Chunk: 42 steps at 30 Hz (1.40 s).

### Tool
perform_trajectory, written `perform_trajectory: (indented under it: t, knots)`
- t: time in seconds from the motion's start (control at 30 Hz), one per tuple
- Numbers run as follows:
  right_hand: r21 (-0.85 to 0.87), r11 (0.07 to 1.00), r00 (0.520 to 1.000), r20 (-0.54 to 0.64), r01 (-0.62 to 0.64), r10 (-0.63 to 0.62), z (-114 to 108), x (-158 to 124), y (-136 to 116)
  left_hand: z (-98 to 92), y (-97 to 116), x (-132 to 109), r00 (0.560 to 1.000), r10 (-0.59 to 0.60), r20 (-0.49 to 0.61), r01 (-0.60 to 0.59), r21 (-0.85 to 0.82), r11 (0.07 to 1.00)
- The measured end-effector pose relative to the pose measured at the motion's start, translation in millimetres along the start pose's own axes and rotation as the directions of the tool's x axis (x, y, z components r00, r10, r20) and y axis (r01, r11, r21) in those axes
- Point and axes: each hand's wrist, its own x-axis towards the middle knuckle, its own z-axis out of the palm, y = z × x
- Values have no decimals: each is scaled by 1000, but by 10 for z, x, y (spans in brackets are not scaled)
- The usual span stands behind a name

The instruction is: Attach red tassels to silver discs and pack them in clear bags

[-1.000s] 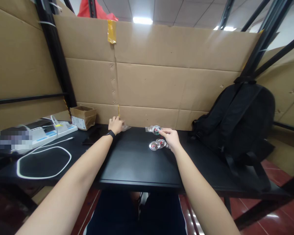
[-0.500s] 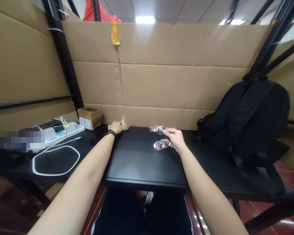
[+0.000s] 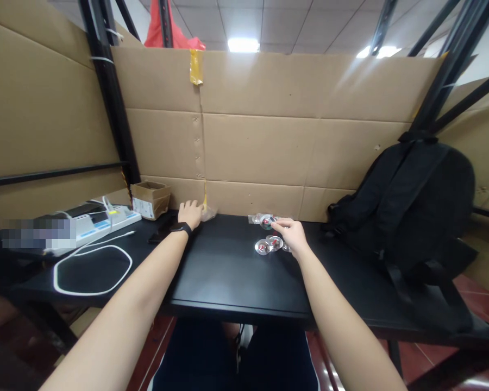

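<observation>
My left hand (image 3: 190, 214), with a dark band at the wrist, rests at the back of the black table (image 3: 224, 271). Its fingers are stretched out and slightly apart, beside a crumpled clear plastic bag (image 3: 209, 213). In a pinch between thumb and fingers, my right hand (image 3: 292, 234) has the edge of a round silver disc with a red centre (image 3: 268, 221). Clear packaging (image 3: 253, 219) lies around that disc. Just below it, more shiny discs (image 3: 263, 247) overlap on the table, one partly covered by my right hand.
A small open cardboard box (image 3: 150, 200) stands back left, near a white power strip (image 3: 120, 220) and a looped white cable (image 3: 93, 293). A dark flat object (image 3: 160, 234) lies by my left wrist. On the right leans a black backpack (image 3: 415, 201). Cardboard panels (image 3: 248, 141) wall the back.
My left hand has lifted its fingers away from the plastic bag and spread them. The right hand keeps its pinch on the disc. The whole view has shifted slightly.
</observation>
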Motion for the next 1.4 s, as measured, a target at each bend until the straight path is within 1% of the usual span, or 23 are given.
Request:
perform_trajectory:
  t: [0.03, 0.07, 0.13, 0.17, 0.23, 0.27, 0.37, 0.43, 0.6, 0.67, 0.77, 0.9, 1.03, 1.1, 1.23, 1.4]
  knots:
    - [2, 1000, 1000, -1, 0, 0, -1, -1, -8, -10, -4, -25, 998, 58, -18, -58, 12, 998]
    - [6, 1000, 1000, -4, -1, 1, -1, -3, -15, -15, -9, -45, 993, 119, -12, -118, 16, 993]
    - [7, 1000, 1000, -5, -3, 3, 0, -5, -23, -17, -16, -69, 977, 200, 71, -201, 6, 980]
    - [4, 1000, 1000, -4, -4, 4, 0, -6, -25, -14, -17, -74, 970, 210, 125, -211, -1, 977]
    - [-2, 1000, 1000, 2, -7, 7, 0, -6, -21, -6, -13, -76, 964, 173, 201, -175, -6, 984]
    - [-1, 1000, 1000, 4, -8, 8, -1, -6, -17, -2, -10, -74, 966, 144, 216, -148, -1, 989]
    - [4, 1000, 1000, 3, -8, 8, -6, -2, -1, 7, -3, -62, 975, 86, 204, -94, 33, 995]
    - [-4, 1000, 1000, 7, -2, 2, -10, 2, 4, 14, -2, -46, 974, 83, 210, -93, 40, 995]
    - [11, 1000, 1000, -8, -3, 3, -30, 16, -12, 36, 7, -6, 951, 105, 290, -107, -9, 994]
    - [16, 1000, 1000, -14, -5, 6, -46, 25, -19, 43, 20, 1, 947, 99, 304, -97, -21, 995]
    - [19, 1000, 1000, -17, -9, 10, -73, 37, -19, 53, 54, 11, 950, 68, 306, -63, -25, 998]
    - [17, 1000, 999, -42, -20, 21, -95, 46, -8, 85, 134, 26, 959, -13, 285, 17, -12, 1000]
    - [13, 1000, 999, -47, -21, 21, -102, 45, -7, 129, 233, 17, 965, -150, 215, 157, -17, 987]
    - [17, 1000, 999, -45, -19, 20, -103, 43, -11, 146, 276, 4, 966, -193, 171, 199, -21, 980]
    - [19, 1000, 999, -43, -10, 11, -104, 44, -11, 154, 341, -18, 974, -177, 139, 183, -29, 983]
    - [34, 999, 998, -56, -3, 5, -115, 58, 12, 120, 391, -41, 983, -144, 115, 158, -126, 979]
